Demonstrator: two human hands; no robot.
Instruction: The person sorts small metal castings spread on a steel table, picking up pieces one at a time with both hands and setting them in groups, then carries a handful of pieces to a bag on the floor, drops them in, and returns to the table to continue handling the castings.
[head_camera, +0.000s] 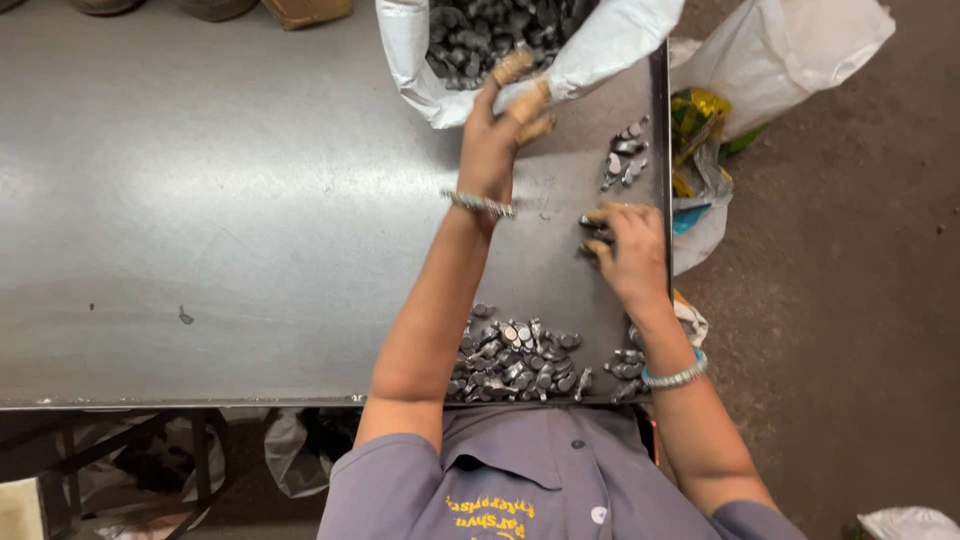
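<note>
Reaching forward, the left hand (500, 135) is touching the rim of the white sack (600, 50), fingers bent and loosely spread, holding nothing visible. The right hand (630, 250) is lying curled on the steel table (250, 200), fingers closing over a few dark metal pieces (597, 232). Just beyond it is lying a small cluster (625, 155); behind both wrists a larger pile (520, 360) is resting.

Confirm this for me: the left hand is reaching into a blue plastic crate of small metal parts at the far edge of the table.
Not quite. In the head view the left hand reaches into a white sack, not a blue crate, holding small metal parts at the table's far edge.
</note>
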